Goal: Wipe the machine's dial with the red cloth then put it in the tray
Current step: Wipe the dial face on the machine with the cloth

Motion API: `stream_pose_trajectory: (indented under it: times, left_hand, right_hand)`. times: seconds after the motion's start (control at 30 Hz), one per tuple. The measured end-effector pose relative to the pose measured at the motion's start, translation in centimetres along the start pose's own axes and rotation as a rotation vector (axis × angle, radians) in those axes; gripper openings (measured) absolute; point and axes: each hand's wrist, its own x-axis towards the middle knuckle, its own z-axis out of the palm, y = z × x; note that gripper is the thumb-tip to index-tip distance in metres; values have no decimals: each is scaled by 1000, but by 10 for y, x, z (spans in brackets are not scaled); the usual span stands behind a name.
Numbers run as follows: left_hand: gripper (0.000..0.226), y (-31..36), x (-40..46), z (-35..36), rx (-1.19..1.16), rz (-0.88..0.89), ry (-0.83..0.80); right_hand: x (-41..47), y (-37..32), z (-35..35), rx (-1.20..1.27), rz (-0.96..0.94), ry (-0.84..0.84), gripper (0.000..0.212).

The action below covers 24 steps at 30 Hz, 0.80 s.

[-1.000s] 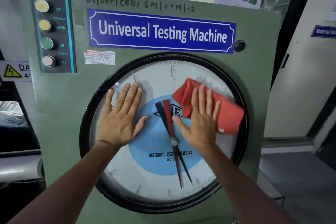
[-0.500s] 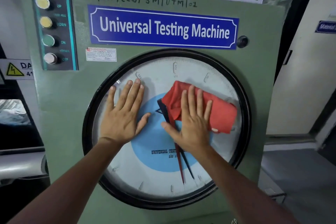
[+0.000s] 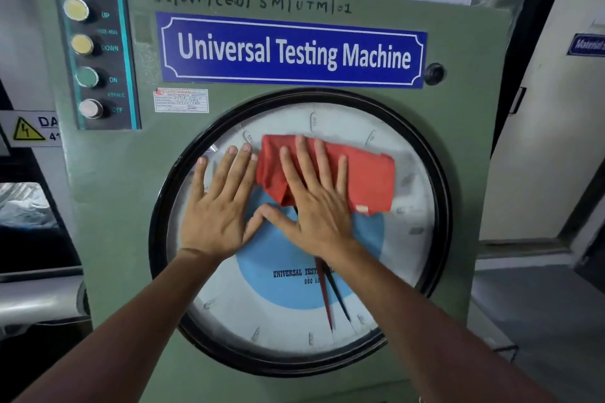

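One folded red fabric cloth (image 3: 363,173) is lying flat against the glass of the one large round black-rimmed dial (image 3: 294,330), covering the face from about eleven o'clock to two o'clock. The right hand (image 3: 314,199) is pressing it there with palm flat and all fingers spread and straight, pinning it rather than gripping it. The left hand (image 3: 219,206) is resting bare on the glass at about ten o'clock, likewise flat and fully spread, holding nothing; the two thumbs are touching near the dial's centre. Two pointers, one red (image 3: 327,301) and one black (image 3: 340,299), are aiming toward about five o'clock over the pale blue disc. The dial is sitting in the green metal machine panel (image 3: 108,193). Above it, at twelve o'clock, one blue nameplate (image 3: 291,51) is reading "Universal Testing Machine". At the panel's ten o'clock, one dark strip (image 3: 98,60) is carrying four round buttons.
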Motion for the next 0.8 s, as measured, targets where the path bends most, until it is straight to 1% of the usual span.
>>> stream_pose_trajectory:
  times: [0.07, 0.1, 0.13, 0.2, 0.27, 0.4, 0.47, 0.5, 0.53, 0.57, 0.6, 0.63, 0.67, 0.7, 0.77, 0.8]
  left_hand:
    - [83, -1, 1, 1, 10, -8, 2]
    - [83, 0, 1, 2, 10, -16, 0]
    - [83, -1, 1, 2, 7, -19, -1]
    - [83, 0, 0, 3, 6, -17, -4]
    - [83, 1, 1, 3, 2, -22, -19]
    - [84, 2, 0, 1, 17, -34, -36]
    - [83, 2, 1, -1, 13, -34, -39]
    - [82, 2, 1, -2, 8, -33, -39]
    - [82, 3, 1, -2, 5, -33, -42]
    - [82, 3, 2, -2, 2, -32, -47]
    - [82, 3, 2, -2, 0, -30, -49]
    - [82, 2, 2, -1, -1, -29, -49]
    - [83, 2, 1, 0, 2, -27, -43]
    - [83, 2, 1, 1, 8, -25, -33]
    - [83, 0, 0, 3, 2, -24, -9]
    - [83, 0, -1, 4, -6, -24, -5]
  right_hand:
    - [29, 22, -10, -32, -42, 47, 93]
    - [34, 37, -14, -55, -14, 68, 90]
    - [33, 51, -16, -75, 47, 87, 88]
    - [15, 77, -16, -93, 234, 122, 84]
    - [-18, 88, -14, -49, 414, 153, 79]
    - [-78, 61, -1, 163, 710, 261, 69]
    - [-71, 41, -4, 301, 852, 413, 56]
    - [-55, 34, -8, 386, 911, 539, 49]
    - [-34, 31, -15, 481, 916, 676, 43]
    - [-9, 29, -23, 564, 862, 797, 39]
    - [17, 24, -34, 614, 768, 858, 38]
    - [44, 16, -45, 615, 641, 848, 38]
    - [69, 5, -52, 536, 499, 755, 42]
    - [89, -7, -56, 382, 339, 594, 49]
    - [113, -27, -53, 82, 27, 209, 60]
    - [121, -27, -51, -14, -81, 86, 62]
